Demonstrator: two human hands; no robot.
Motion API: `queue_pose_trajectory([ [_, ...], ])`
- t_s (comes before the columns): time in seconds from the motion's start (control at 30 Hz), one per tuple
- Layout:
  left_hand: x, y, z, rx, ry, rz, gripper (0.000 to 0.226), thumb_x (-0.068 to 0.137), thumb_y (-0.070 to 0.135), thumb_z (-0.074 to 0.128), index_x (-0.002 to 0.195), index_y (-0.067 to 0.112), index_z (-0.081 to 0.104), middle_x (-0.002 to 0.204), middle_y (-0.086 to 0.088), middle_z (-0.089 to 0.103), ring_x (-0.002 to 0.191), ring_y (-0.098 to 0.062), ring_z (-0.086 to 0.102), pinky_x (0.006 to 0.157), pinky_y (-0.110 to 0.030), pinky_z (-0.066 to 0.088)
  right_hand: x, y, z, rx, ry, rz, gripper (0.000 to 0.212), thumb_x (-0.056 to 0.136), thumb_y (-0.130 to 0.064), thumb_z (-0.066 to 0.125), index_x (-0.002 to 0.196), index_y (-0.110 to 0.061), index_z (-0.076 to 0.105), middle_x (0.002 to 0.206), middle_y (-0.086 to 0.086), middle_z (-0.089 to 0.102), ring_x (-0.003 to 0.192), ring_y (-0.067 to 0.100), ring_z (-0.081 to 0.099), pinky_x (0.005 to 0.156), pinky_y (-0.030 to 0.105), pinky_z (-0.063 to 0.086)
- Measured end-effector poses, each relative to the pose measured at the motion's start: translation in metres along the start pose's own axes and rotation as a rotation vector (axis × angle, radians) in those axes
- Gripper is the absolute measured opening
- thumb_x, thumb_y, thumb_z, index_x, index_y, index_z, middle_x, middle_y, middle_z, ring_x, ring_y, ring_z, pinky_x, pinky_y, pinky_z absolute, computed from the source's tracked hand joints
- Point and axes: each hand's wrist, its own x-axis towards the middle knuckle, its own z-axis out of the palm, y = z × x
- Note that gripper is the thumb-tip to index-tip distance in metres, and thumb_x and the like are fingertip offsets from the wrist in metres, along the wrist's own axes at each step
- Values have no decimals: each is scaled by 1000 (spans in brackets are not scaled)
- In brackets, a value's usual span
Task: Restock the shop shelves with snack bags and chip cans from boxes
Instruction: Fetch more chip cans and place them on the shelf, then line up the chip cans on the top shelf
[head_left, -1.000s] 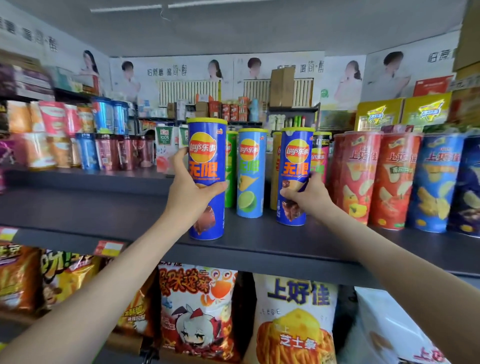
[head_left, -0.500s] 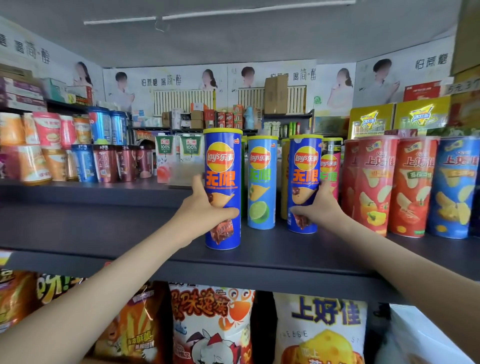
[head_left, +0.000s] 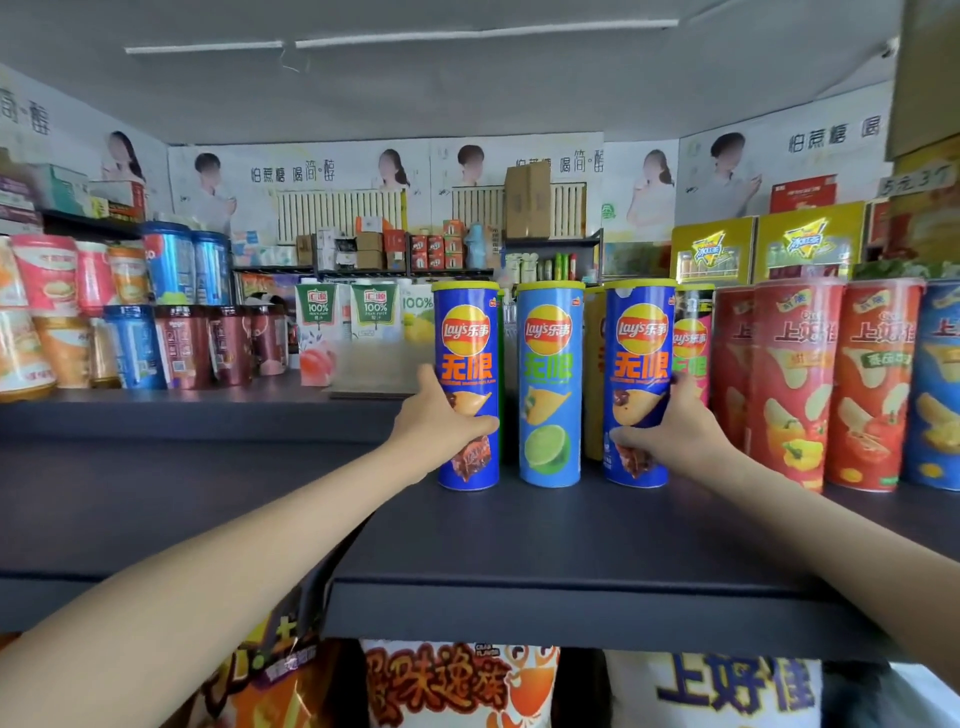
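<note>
At the far left of the shelf (head_left: 519, 551), stacked drink cups (head_left: 182, 343) and juice cartons (head_left: 319, 322) are kept well apart from the work, so little trouble is expected there. The left hand (head_left: 436, 431) is curled round the lower half of a dark blue chip can (head_left: 467, 332), with the thumb laid across the front. This can appears to be stood upright on the shelf at the left end of the row. Nothing is placed to its left to brace it, so it could be toppled that way if it were let go while tilted, or dragged as the fingers are drawn off. Just beside it a light blue lime can (head_left: 549, 384) is left free between the two held cans. Being tall and narrow, it could be knocked by a nudge from either side and sent back into the cans partly hidden behind. The second dark blue can (head_left: 641, 332) is gripped low down by the right hand (head_left: 680, 436), whose fingers are tucked round the side facing a pink and black can (head_left: 691, 343) and the red cans (head_left: 795, 384). That gap looks tight, so a neighbour could be caught and rocked when the hand is pulled out. A fallen can might also be rolled toward the shelf's front edge, above the snack bags (head_left: 457, 686).
</note>
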Motion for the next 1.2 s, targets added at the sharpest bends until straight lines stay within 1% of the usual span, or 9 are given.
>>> queue_pose_trajectory([
  [0.2,12,-8,8,43,-21,47,62,76,33,81,115,17,35,108,2,61,92,-20,63,78,-36,52,2,1,8,-27,37,-5,82,71,-8,83,134,-6,31,123,10,52,104,19,52,82,30,43],
  [0.3,14,-10,9,47,-31,61,62,77,34,80,115,17,35,109,2,60,93,-20,63,78,-36,52,0,0,10,-33,38,-6,79,72,-7,82,133,-6,31,127,11,52,102,16,49,83,29,42],
  [0.6,15,-12,9,113,-18,70,60,80,35,77,111,17,30,106,3,54,87,-18,58,62,-26,42,-3,-3,7,-51,-10,25,76,75,-7,80,134,-8,31,120,5,53,102,15,51,81,28,42],
  [0.77,15,-10,12,92,-32,14,63,81,32,76,117,17,27,114,-3,56,94,-21,60,74,-35,49,-3,-3,6,-46,-41,39,80,75,-10,80,136,-9,29,121,4,54,105,15,53,84,29,44],
  [0.9,-3,0,11,53,-44,-46,96,77,30,79,142,26,8,126,-9,49,107,-29,58,88,-44,53,-10,-4,4,-52,-41,30,78,74,-9,80,135,-10,32,126,9,53,112,20,55,84,29,44],
  [0.97,-20,8,11,52,-27,-67,106,70,30,79,145,31,4,128,-9,45,110,-30,57,92,-47,52,-23,-11,1,-98,22,3,70,77,-9,77,132,-8,35,128,11,52,113,23,54,80,28,42],
  [1.03,-43,14,10,6,22,-73,97,62,32,75,141,27,18,124,-7,48,107,-28,59,88,-42,53,-42,-22,-3,-165,114,-94,54,84,-10,68,130,-6,40,129,14,52,116,29,53,82,31,42],
  [1.13,-96,26,10,-35,123,-14,46,82,25,69,122,13,50,110,-2,61,96,-19,60,77,-26,46,-88,-43,-3,-186,180,-244,41,88,-10,61,126,-2,48,123,18,53,110,34,52,80,25,34],
  [1.2,-144,28,13,-113,222,59,27,88,19,65,114,12,61,107,1,66,92,-12,62,81,-19,47,-130,-54,4,-98,112,-283,38,87,-11,63,123,-4,53,118,14,57,101,28,57,78,19,34],
])
